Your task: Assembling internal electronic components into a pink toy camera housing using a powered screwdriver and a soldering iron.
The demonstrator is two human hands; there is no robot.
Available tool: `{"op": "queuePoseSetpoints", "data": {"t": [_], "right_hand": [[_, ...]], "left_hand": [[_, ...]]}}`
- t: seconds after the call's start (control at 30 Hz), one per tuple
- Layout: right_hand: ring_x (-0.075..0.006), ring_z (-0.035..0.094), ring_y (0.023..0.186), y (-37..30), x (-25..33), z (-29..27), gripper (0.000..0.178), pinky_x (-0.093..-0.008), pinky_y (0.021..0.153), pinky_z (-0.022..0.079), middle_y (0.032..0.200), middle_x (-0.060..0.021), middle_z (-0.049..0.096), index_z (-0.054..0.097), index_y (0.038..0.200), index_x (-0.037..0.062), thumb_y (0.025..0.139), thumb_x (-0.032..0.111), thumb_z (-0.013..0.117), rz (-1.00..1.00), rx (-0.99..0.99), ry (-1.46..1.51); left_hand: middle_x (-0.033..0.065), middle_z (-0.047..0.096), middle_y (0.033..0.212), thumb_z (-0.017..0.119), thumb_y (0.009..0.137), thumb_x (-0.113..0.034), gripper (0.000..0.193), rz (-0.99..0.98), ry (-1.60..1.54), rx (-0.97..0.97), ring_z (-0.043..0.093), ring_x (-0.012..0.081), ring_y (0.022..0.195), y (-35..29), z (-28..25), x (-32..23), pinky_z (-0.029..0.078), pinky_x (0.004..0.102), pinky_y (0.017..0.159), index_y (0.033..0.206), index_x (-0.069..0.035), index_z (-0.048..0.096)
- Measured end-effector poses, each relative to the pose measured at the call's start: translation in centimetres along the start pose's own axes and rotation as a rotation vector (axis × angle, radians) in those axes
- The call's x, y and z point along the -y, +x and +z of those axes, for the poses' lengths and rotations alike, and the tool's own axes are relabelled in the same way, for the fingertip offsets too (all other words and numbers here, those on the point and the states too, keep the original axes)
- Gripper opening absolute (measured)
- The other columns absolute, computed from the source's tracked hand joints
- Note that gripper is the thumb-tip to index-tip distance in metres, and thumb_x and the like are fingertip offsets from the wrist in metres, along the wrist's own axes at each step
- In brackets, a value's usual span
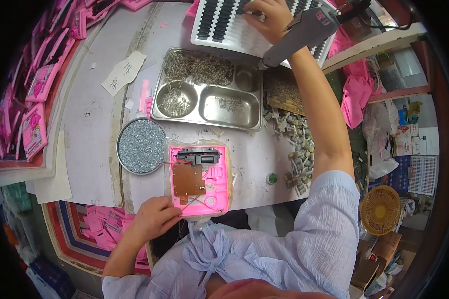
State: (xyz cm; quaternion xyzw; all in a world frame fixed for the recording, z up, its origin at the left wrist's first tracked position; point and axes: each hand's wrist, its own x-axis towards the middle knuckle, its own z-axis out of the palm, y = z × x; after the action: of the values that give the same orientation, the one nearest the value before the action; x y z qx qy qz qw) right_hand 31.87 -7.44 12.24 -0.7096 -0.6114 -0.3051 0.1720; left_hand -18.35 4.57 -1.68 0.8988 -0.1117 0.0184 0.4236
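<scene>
A pink plastic casing (220, 187), open side up, lies at the table's near edge. In it are a black module (199, 156), a brown circuit board (188, 180) and thin wires. My left hand (157, 217) has its fingertips closed on the casing's lower left corner. At the far side my right hand (272, 19) reaches over a white tray (244, 37) with rows of small black plastic parts. Thumb and fingers there bend around a black plastic part (255, 15), partly hidden by them. A grey power screwdriver (297, 36) hangs just over my right wrist.
A steel compartment tray (197, 120) of small metal pieces and a round tin (141, 146) of screws stand mid-table. Small components (299, 149) are heaped beneath my right forearm. Pink casings (37, 119) are stacked at left. A small green-topped object (271, 178) sits near the edge.
</scene>
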Motion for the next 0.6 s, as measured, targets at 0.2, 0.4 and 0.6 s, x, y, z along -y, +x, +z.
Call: {"op": "queuePoseSetpoints", "data": {"t": [0.2,0.4,0.6], "right_hand": [[-0.0306,0.060,0.093,0.6,0.0,2.6,0.014,-0.0455,0.080,0.048,0.086,-0.0063,0.066,0.068,0.089,0.0109,0.078,0.012,0.076,-0.026,-0.028,-0.213],[-0.0263,0.063,0.107,-6.8,-5.0,-1.0,0.018,-0.0483,0.099,0.045,0.103,-0.0078,0.072,0.069,0.099,0.0072,0.091,0.022,0.075,0.575,-0.358,0.352],[-0.0153,0.066,0.092,-17.0,20.0,-9.2,0.017,-0.0305,0.085,0.051,0.098,-0.0053,0.073,0.073,0.103,0.0005,0.088,0.007,0.077,0.839,0.230,0.795]], "left_hand": [[0.0056,0.058,0.084,0.081,0.081,-0.015,0.017,-0.006,0.011,0.003,0.062,0.0282,0.076,-0.2,0.1,0.0,0.049,0.0413,0.066,0.093,-0.012,0.069],[0.0075,0.058,0.085,0.079,0.083,-0.016,0.015,0.015,0.038,0.011,0.061,0.0307,0.077,0.1,0.6,0.7,0.049,0.0429,0.066,0.093,-0.011,0.068],[0.0072,0.058,0.085,0.080,0.080,-0.011,0.019,-0.028,0.013,0.002,0.062,0.0295,0.078,-0.5,0.1,0.1,0.050,0.0412,0.067,0.095,-0.010,0.069]]}}
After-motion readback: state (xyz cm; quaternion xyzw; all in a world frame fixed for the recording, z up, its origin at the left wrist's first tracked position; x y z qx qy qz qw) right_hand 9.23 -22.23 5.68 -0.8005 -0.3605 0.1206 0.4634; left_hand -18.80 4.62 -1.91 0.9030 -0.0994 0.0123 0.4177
